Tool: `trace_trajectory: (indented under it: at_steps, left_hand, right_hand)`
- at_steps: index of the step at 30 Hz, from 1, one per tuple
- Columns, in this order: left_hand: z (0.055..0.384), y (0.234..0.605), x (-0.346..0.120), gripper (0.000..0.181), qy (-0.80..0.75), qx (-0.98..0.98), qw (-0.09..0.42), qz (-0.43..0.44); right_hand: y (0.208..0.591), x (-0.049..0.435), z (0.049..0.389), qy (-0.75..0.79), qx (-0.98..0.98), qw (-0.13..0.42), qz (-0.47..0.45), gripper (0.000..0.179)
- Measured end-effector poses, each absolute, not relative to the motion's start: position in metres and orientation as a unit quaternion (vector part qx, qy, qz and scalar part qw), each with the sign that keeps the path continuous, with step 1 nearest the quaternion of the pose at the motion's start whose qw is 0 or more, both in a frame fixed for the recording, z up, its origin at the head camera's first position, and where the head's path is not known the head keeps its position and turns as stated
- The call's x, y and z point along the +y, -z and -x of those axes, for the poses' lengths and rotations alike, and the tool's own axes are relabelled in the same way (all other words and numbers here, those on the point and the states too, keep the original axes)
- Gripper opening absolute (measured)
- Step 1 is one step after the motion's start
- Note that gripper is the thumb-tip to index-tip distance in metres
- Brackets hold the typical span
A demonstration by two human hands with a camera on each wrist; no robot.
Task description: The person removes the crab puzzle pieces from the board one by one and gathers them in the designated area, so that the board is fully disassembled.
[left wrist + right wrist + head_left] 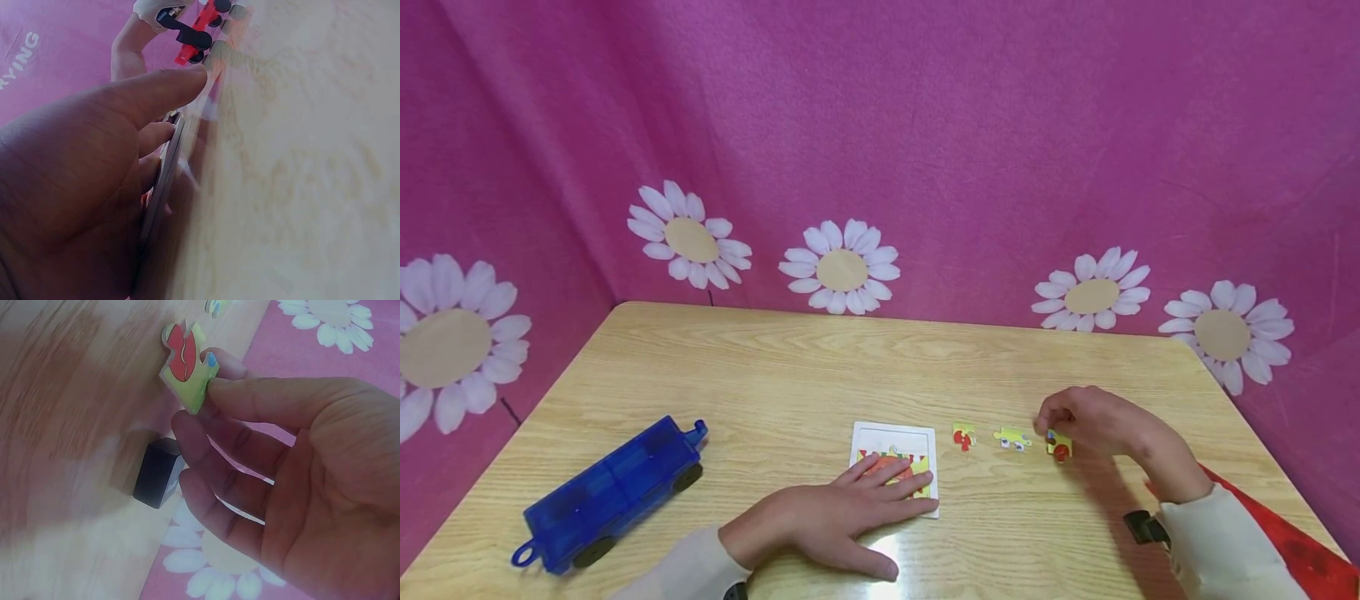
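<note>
With its fingers spread, my left hand (850, 521) rests over a white-bordered picture puzzle board (891, 429). Part of the red and yellow picture shows between the fingers; the palm side and the board's edge (164, 178) appear in the left wrist view. My right hand (1101, 423), off to the right, pinches a puzzle piece (187, 365) between thumb and fingers. That piece is yellow with red lips and a bit of blue. Between the hands lie two more pieces: a red and yellow puzzle piece (964, 437) and a yellow puzzle piece with eyes (1013, 437).
A blue toy wagon (613, 492) stands at the left of the wooden table (760, 375). At the right edge is a red toy (1292, 533), whose black wheels show in the left wrist view. A black block (157, 473) sits beyond my right fingers. Pink flowered cloth (925, 150) hangs behind.
</note>
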State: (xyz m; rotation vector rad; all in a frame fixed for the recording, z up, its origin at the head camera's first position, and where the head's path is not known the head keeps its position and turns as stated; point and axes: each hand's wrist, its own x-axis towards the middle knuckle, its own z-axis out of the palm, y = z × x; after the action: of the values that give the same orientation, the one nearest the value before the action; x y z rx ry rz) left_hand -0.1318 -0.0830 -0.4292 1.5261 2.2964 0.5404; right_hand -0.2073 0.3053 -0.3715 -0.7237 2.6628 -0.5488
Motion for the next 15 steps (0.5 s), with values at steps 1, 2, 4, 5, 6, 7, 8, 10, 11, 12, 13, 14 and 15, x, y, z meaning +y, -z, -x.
trace_trajectory:
  at_steps: [1, 2, 4, 5, 6, 7, 8, 10, 11, 12, 13, 14, 15]
  left_hand:
    - [0.132, 0.429, -0.083, 0.071, -0.190, 0.806, 0.165, -0.536]
    - [0.132, 0.430, -0.083, 0.071, -0.190, 0.806, 0.166, -0.536]
    - [0.132, 0.430, -0.083, 0.071, -0.191, 0.806, 0.167, -0.535]
    - [0.132, 0.430, -0.083, 0.071, -0.191, 0.806, 0.167, -0.535]
    - [0.132, 0.430, -0.083, 0.071, -0.191, 0.806, 0.166, -0.536]
    - [0.132, 0.430, -0.083, 0.071, -0.190, 0.806, 0.166, -0.536]
    - [0.132, 0.430, -0.083, 0.071, -0.190, 0.806, 0.166, -0.536]
    - [0.132, 0.430, -0.082, 0.071, -0.189, 0.806, 0.166, -0.536]
    - [0.132, 0.430, -0.082, 0.071, -0.188, 0.806, 0.165, -0.536]
    - [0.131, 0.430, -0.082, 0.071, -0.187, 0.807, 0.164, -0.536]
    - [0.131, 0.430, -0.082, 0.071, -0.186, 0.807, 0.164, -0.536]
    - [0.131, 0.430, -0.082, 0.071, -0.185, 0.808, 0.163, -0.536]
    - [0.131, 0.430, -0.083, 0.071, -0.185, 0.808, 0.162, -0.535]
  right_hand:
    - [0.372, 0.306, 0.208, 0.190, 0.935, 0.163, 0.252, 0.024]
    - [0.372, 0.306, 0.208, 0.189, 0.935, 0.164, 0.251, 0.022]
    - [0.372, 0.307, 0.208, 0.186, 0.936, 0.163, 0.249, 0.020]
    - [0.372, 0.307, 0.208, 0.185, 0.937, 0.162, 0.249, 0.019]
    - [0.373, 0.308, 0.208, 0.185, 0.937, 0.161, 0.249, 0.018]
    - [0.373, 0.308, 0.208, 0.185, 0.937, 0.160, 0.250, 0.017]
    - [0.373, 0.308, 0.208, 0.186, 0.936, 0.159, 0.251, 0.017]
    - [0.372, 0.307, 0.207, 0.189, 0.936, 0.156, 0.253, 0.016]
    - [0.372, 0.306, 0.207, 0.190, 0.936, 0.153, 0.254, 0.015]
    - [0.372, 0.305, 0.206, 0.190, 0.936, 0.148, 0.258, 0.014]
    - [0.371, 0.303, 0.206, 0.193, 0.935, 0.144, 0.260, 0.013]
    - [0.370, 0.301, 0.205, 0.195, 0.935, 0.139, 0.263, 0.012]
    - [0.368, 0.298, 0.204, 0.201, 0.933, 0.136, 0.264, 0.010]
